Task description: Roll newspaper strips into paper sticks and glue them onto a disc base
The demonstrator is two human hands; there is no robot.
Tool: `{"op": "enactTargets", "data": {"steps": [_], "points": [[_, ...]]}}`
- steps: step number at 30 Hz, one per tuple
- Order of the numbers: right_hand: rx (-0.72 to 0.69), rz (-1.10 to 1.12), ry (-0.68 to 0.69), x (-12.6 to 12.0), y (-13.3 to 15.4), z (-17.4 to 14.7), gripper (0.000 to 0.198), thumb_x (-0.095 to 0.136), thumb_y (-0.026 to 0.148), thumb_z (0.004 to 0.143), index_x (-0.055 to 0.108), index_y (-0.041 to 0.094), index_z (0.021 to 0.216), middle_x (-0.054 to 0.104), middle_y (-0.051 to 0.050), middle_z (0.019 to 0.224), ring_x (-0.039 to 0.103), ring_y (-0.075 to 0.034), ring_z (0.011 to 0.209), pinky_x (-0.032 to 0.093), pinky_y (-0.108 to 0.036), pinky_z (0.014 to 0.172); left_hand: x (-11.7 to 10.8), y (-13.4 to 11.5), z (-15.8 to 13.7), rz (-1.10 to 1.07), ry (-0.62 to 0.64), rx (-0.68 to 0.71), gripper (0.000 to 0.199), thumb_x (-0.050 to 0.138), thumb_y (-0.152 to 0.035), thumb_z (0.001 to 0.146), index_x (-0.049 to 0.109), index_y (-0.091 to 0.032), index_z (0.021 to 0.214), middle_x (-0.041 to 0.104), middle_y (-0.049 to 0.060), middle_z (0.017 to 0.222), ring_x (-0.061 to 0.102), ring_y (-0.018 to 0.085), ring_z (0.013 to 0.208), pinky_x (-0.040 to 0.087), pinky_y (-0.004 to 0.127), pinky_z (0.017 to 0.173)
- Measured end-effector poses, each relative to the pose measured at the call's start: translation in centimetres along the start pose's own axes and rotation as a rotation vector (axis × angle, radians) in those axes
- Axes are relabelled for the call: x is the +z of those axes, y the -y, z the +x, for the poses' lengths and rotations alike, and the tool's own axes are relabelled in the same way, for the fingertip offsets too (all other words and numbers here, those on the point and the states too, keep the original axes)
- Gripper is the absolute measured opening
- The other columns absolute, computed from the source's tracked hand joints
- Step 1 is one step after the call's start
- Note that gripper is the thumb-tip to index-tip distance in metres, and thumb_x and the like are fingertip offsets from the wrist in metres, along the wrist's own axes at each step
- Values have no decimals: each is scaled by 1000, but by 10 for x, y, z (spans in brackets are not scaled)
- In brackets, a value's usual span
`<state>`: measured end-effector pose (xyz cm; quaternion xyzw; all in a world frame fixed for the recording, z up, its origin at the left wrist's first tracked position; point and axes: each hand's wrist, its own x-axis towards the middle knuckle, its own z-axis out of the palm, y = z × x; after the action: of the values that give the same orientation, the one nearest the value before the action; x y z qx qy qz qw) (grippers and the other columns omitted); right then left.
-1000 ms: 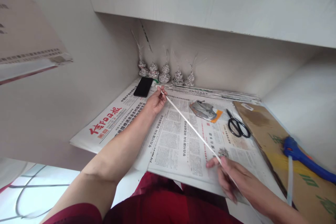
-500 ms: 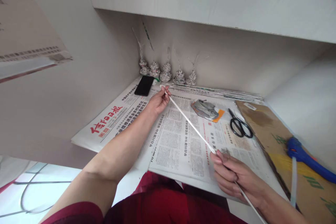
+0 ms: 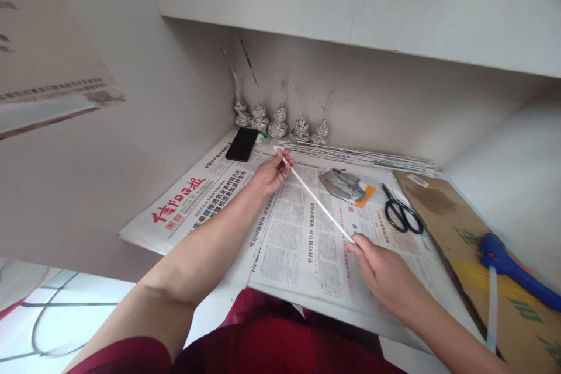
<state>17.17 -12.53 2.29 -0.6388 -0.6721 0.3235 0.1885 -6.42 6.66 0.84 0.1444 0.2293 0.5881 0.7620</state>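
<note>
A thin white rolled paper stick (image 3: 316,201) slants between my two hands above the newspaper (image 3: 287,251). My left hand (image 3: 275,173) pinches its far end close to the bundle of paper sticks (image 3: 359,155) at the back. Nearer to me, my right hand (image 3: 380,269) has its fingers closed round the stick's other end; the back of the hand hides most of those fingers. Behind my left hand stand several small gourd-shaped woven paper pieces (image 3: 279,123) along the wall.
A black phone (image 3: 242,144) lies left of my left hand. To the right are a crumpled grey piece with an orange edge (image 3: 346,184), black scissors (image 3: 402,213), a cardboard sheet (image 3: 456,234) and a blue glue gun (image 3: 512,269). A white shelf panel (image 3: 350,6) overhangs the back.
My right hand has moved up along the stick and turned with its back upward. My left hand has shifted slightly right, still pinching the far end.
</note>
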Motion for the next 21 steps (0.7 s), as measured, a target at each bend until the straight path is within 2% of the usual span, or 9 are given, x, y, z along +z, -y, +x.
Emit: {"op": "enactTargets", "data": {"steps": [5,7,9,10,13,15,16,18,21], "points": [[217,861,456,5,-4,-5,35,35,54,93,42,23,79,21,10,46,21,-8,35,22,-21,35,0,-1,0,-40,22,-26,16,52,-19,90,64,-8,89,58,3,67,62,8,62,51,11,48],[240,1034,544,6,-5,-7,34,38,55,92,40,24,77,16,11,43,17,-8,33,18,-20,32,1,-1,0,-28,37,-16,17,51,-19,90,64,-8,87,58,3,67,62,8,61,50,10,48],[241,999,534,7,-5,-7,36,36,57,92,42,24,81,20,11,45,23,-8,34,23,-20,33,2,0,-1,-6,39,-3,18,51,-18,90,64,-7,85,58,3,66,61,7,59,50,10,48],[234,899,494,7,-4,-7,36,35,58,92,44,23,85,25,10,47,29,-9,36,27,-20,36,2,1,-1,5,34,2,18,52,-18,90,64,-7,84,58,3,66,61,7,59,50,10,47],[108,368,232,5,-1,-2,34,41,56,90,49,24,94,43,5,60,46,-12,50,37,-25,48,3,3,-2,40,16,12,17,53,-19,90,64,-7,84,60,4,68,63,8,61,51,11,49],[6,65,39,3,0,3,29,46,53,89,50,24,90,48,2,64,48,-14,57,37,-26,53,3,5,-3,67,9,6,18,53,-20,90,64,-7,85,62,5,70,64,10,64,53,13,52],[-23,-6,-23,3,1,4,28,46,51,89,50,24,87,48,2,64,47,-15,58,36,-27,54,3,6,-3,77,7,3,18,53,-20,90,63,-7,85,62,5,71,65,10,64,54,14,52],[-11,43,-18,4,0,6,30,41,51,92,49,23,83,44,3,60,44,-14,55,35,-27,53,4,6,-4,82,5,-2,18,53,-21,89,63,-7,84,62,5,70,65,10,64,54,14,52],[122,476,257,7,-2,4,35,33,53,94,44,23,81,30,7,54,33,-9,43,29,-24,44,5,7,-5,67,22,-21,17,54,-20,89,63,-7,84,60,4,68,64,9,62,53,13,51]]}}
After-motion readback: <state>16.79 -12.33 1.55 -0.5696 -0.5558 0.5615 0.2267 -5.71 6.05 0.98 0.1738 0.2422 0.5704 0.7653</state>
